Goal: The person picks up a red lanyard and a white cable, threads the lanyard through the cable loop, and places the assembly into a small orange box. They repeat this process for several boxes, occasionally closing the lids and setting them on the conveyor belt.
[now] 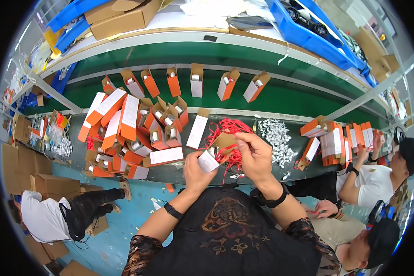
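Note:
My left hand [196,174] is closed round a small open carton [208,161], white on the side that shows, with its brown flaps up. Something silvery shows inside the carton. Over its opening, my right hand [256,157] pinches a red strap [230,148] that runs into the box. Behind my hands a heap of red straps [226,127] lies on the dark bench. Beside it, to the right, is a pile of small silvery metal parts [275,140]. A white carton [198,130] lies just left of the straps.
Many orange and white cartons [157,136] crowd the bench on the left. Several open cartons stand on the green conveyor belt [287,87]. Stacked cartons [334,143] are at the right, near two co-workers. A shelf with a blue tray [292,28] hangs above.

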A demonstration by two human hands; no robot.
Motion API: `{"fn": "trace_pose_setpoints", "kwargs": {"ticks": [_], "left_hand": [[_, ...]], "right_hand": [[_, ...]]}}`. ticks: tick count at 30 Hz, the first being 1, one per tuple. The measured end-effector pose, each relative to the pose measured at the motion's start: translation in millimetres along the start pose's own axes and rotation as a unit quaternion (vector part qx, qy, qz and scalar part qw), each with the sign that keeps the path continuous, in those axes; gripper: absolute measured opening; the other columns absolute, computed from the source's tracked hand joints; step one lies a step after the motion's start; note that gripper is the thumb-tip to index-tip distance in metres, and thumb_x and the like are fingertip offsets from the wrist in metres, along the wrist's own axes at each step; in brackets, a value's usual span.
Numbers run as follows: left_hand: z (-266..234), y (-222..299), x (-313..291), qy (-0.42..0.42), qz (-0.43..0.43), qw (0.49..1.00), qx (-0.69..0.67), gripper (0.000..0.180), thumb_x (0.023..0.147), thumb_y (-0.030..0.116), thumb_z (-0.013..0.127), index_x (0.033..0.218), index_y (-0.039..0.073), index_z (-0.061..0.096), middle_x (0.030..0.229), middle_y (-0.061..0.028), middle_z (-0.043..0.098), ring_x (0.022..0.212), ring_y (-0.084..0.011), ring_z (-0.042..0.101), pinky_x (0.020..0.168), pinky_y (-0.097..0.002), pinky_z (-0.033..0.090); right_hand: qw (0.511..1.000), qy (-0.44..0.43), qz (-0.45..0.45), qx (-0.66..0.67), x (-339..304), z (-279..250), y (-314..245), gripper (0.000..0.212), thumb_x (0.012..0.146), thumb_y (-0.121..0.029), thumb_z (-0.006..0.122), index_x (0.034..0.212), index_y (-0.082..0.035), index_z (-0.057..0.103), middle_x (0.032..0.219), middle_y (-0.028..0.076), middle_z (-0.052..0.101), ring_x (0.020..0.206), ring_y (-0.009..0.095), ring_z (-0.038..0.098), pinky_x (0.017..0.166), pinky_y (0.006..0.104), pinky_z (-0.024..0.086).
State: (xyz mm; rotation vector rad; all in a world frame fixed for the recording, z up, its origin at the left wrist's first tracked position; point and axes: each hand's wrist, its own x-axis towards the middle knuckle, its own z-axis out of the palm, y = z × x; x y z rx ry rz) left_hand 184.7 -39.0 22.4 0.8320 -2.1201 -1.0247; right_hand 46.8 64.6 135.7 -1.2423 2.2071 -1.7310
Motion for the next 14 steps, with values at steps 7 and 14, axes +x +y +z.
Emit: {"fn": "trace_pose_setpoints", "kwargs": {"ticks": [7, 14], "left_hand": [[6, -1, 6, -0.026, -0.073, 0.997, -0.016, 0.063, 0.062, 0.021, 0.085, 0.112, 0.002, 0.051, 0.105, -0.0162, 0.057, 0.100, -0.0355, 0.058, 0.086, -0.0427, 0.047], [2, 0, 12, -0.052, -0.142, 0.988, -0.043, 0.068, 0.066, 0.025, 0.085, 0.119, 0.000, 0.050, 0.112, -0.0157, 0.057, 0.109, -0.0305, 0.057, 0.093, -0.0423, 0.046]], "right_hand": [[0.998, -0.033, 0.039, 0.045, -6, -7, -5, 0.013, 0.096, 0.002, 0.055, 0.106, 0.005, 0.062, 0.101, 0.011, 0.065, 0.087, 0.016, 0.068, 0.077, 0.0261, 0.056], [0.995, -0.006, 0.023, 0.095, -5, -6, -2, 0.014, 0.097, -0.002, 0.056, 0.109, 0.004, 0.061, 0.101, 0.011, 0.064, 0.091, 0.020, 0.069, 0.080, 0.0279, 0.057]]}}
